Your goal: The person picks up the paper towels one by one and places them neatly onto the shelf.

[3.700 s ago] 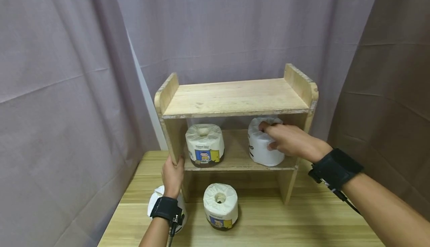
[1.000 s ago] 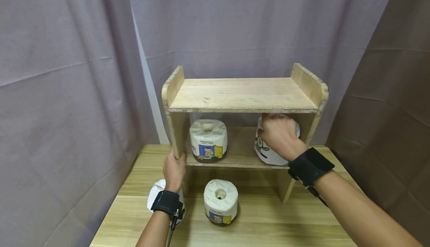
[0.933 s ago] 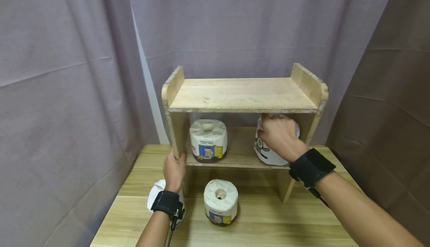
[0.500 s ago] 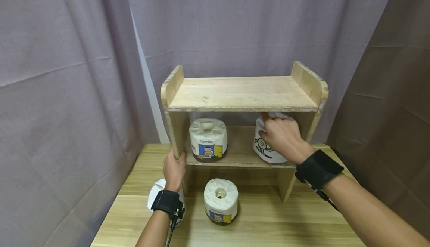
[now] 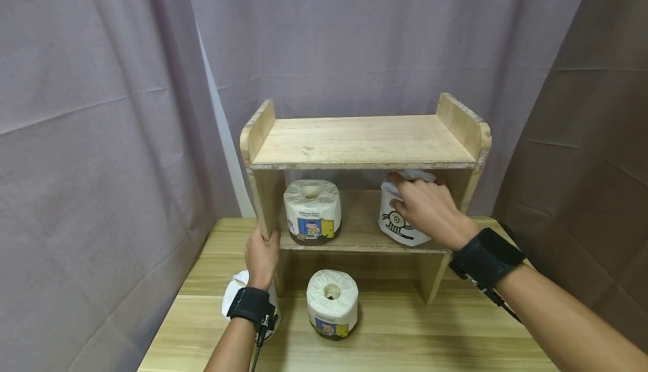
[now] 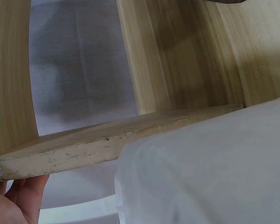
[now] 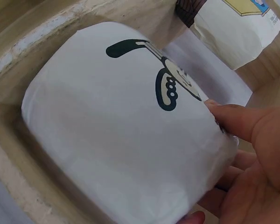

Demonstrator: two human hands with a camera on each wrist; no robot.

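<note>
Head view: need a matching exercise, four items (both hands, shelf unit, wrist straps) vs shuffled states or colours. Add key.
Column 1
1. left hand
2. right hand
3. shelf unit
4. wrist straps

Column 2
A. black
B. grips a white roll
C. stands on the table
D. grips the left side panel

Pairs: 1-D, 2-B, 3-C, 4-A

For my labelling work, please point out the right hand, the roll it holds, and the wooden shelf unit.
Right hand (image 5: 427, 206), head view: back of the hand.
White roll (image 5: 396, 221), head view: printed front side.
Wooden shelf unit (image 5: 361, 141), head view: bare top board.
</note>
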